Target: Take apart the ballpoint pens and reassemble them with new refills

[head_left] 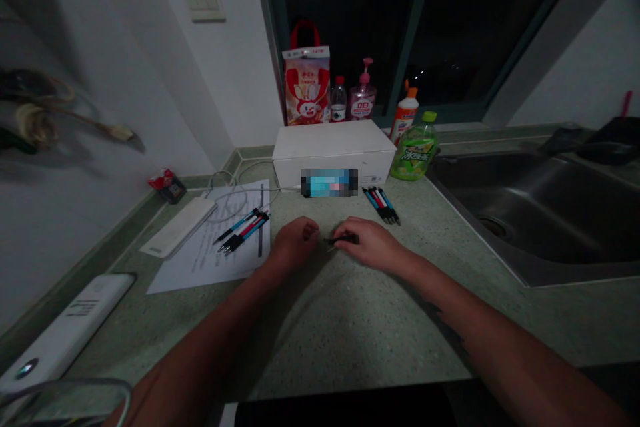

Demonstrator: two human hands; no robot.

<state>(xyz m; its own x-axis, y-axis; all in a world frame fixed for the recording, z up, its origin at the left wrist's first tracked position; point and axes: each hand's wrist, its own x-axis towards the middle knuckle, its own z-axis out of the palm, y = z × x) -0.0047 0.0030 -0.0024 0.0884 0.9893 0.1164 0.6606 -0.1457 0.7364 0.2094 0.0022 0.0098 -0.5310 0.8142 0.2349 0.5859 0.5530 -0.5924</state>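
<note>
My right hand (373,240) is closed around a short black pen part (345,239). A thin, light-coloured piece sticks out beneath its fingertips, pointing left. Just across from it, my left hand (297,240) has its fingers curled together over the counter; whatever they may hold is too small or hidden to make out. To the right of my right hand lies a row of several pens (381,205) in blue, red, white and black. Another group of pens (244,230) rests on a printed sheet of paper (210,267), left of my left hand.
A phone with a blurred screen (329,183) leans against a white box (333,153). Bottles, including a green one (415,150), stand behind. A steel sink (555,207) is on the right. A white power bank (180,227), a cable and a white power strip (75,327) lie left.
</note>
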